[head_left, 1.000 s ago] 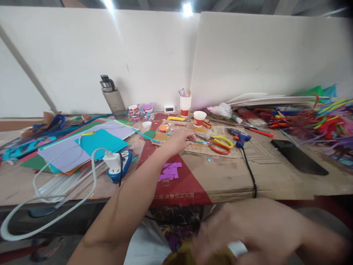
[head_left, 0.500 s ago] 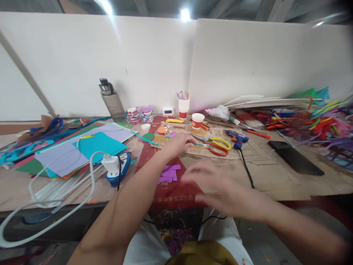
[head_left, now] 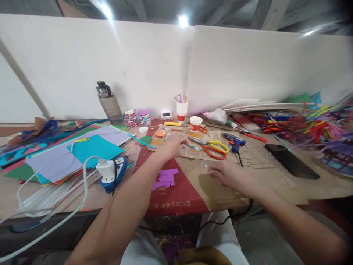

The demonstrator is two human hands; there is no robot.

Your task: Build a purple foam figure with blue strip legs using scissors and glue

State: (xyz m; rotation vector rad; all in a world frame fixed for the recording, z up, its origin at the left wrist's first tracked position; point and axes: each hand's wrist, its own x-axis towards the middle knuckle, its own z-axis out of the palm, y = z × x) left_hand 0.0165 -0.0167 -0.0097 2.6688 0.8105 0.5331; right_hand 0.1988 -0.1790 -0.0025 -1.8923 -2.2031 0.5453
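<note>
Both hands, left hand (head_left: 172,145) and right hand (head_left: 228,173), rest flat with fingers loosely spread on the cluttered cardboard-covered tabletop (head_left: 264,173) before white wall panels (head_left: 248,62).

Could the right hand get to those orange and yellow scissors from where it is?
Probably yes. The right hand lies flat on the cardboard, just nearer the person than the scissors. Only bare cardboard with small scraps lies between them. The left hand sits beside the blades, not over the handles.

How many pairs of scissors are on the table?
2: the yellow-handled scissors and the orange-handled scissors lie side by side on the cardboard, right of the left hand. Clutter may hide others.
</note>
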